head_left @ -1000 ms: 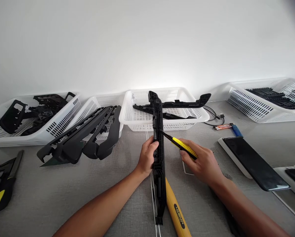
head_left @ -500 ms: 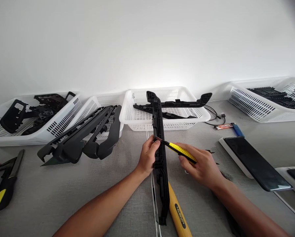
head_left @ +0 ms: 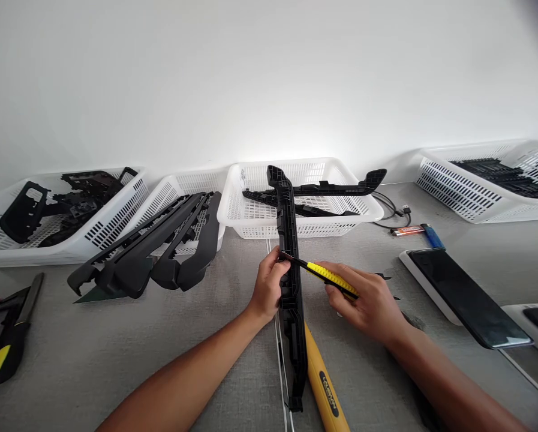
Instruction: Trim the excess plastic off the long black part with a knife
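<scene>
A long black plastic part (head_left: 289,225) runs lengthwise in front of me, its far end over the middle white basket (head_left: 295,229). My left hand (head_left: 269,285) is closed on the part's left edge near its middle. In my right hand (head_left: 367,297) is a yellow and black utility knife (head_left: 331,277), pointing left. Its blade lies across the part, close to my left thumb. Under the part's near end, a yellow handle (head_left: 323,384) rests on the grey table. Other black strips (head_left: 336,190) lie in the middle basket.
Left stand a basket (head_left: 75,249) of black parts and another basket (head_left: 174,180) with grey trim pieces (head_left: 147,252) sticking out. Right are a basket (head_left: 457,192), a cable, a blue lighter (head_left: 432,236) and a phone (head_left: 466,297). A black-and-yellow tool (head_left: 10,348) lies far left.
The held black part has shifted very slightly left, along with my left hand. The knife has moved slightly left and stays across the part.
</scene>
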Available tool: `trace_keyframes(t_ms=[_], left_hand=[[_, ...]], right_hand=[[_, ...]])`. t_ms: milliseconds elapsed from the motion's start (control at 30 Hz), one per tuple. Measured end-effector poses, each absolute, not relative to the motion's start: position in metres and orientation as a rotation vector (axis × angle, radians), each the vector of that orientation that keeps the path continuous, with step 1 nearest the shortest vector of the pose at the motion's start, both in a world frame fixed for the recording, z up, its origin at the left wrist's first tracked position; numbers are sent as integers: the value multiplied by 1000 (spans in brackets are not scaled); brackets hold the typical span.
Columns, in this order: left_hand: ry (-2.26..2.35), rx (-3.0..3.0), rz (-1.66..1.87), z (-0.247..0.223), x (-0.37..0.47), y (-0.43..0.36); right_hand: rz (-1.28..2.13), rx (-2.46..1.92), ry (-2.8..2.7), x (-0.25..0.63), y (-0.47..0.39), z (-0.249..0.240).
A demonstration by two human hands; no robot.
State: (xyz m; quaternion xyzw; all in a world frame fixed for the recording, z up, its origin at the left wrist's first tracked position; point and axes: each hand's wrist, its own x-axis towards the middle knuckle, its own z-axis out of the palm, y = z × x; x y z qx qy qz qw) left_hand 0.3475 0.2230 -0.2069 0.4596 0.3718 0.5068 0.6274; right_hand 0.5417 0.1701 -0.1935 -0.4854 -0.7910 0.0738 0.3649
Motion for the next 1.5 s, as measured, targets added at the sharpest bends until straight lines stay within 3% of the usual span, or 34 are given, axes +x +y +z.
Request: trace_keyframes(t_ms=[300, 800, 1500], left_hand=[[749, 1090, 965, -204, 345, 222], [830, 1083, 1146, -204, 347, 221], [779, 1078, 1095, -205, 348, 222]], right_hand=[[163, -1319, -1969, 541, 172, -195], [155, -1283, -1957, 543, 171, -196], [134, -1289, -1951, 540, 170, -199]])
